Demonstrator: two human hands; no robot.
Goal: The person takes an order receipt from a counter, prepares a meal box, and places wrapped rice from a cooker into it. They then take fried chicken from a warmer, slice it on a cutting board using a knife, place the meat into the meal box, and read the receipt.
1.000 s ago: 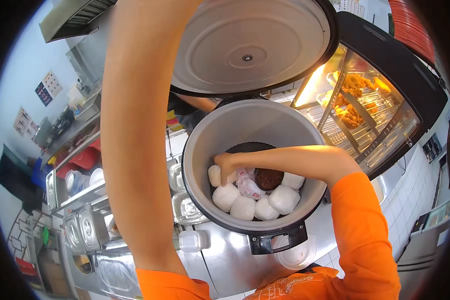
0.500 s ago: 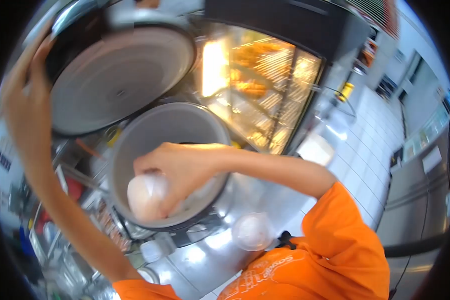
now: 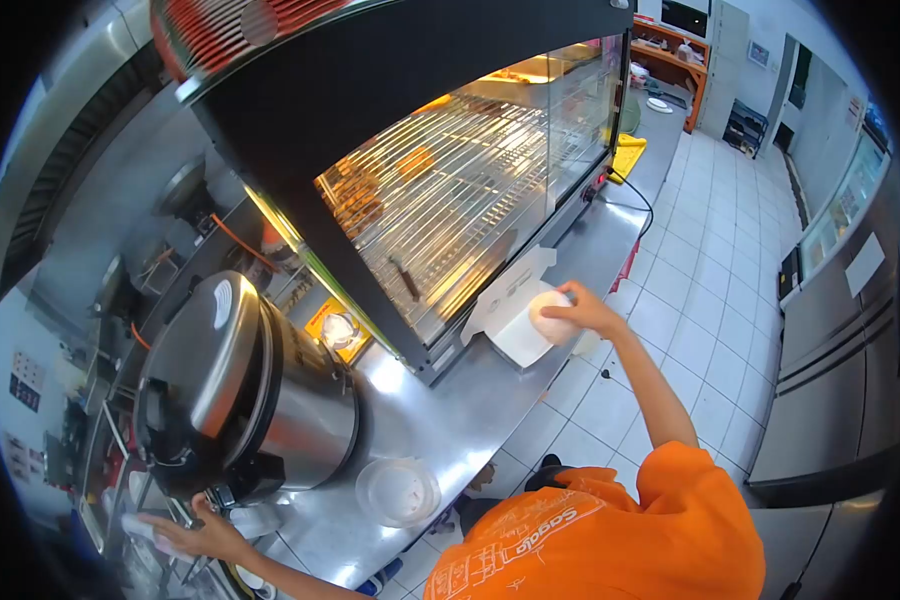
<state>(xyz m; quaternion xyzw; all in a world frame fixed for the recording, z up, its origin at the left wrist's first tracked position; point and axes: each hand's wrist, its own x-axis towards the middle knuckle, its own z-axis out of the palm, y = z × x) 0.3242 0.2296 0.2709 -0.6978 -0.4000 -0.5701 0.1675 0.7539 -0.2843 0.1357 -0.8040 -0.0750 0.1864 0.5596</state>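
Out of the cooker [image 3: 315,395], one white bundle [image 3: 546,322] has come to the box [image 3: 518,342] on the desk [image 3: 400,395], flaps spread presumably for access; right hand [image 3: 582,312] clamped round it, likely steadying its roundness; lid [image 3: 198,345] lowered; left hand [image 3: 202,540] nearby, fingers apart.

One head-worn, wide view looks forward and down over the steel counter [image 3: 410,425] from close above.

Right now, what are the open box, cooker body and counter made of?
Open box: likely matte white paperboard, thin cut flaps. Cooker body: probably stainless steel, satin, streaky reflections. Counter: likely sheet metal, smooth, bright glare patches.
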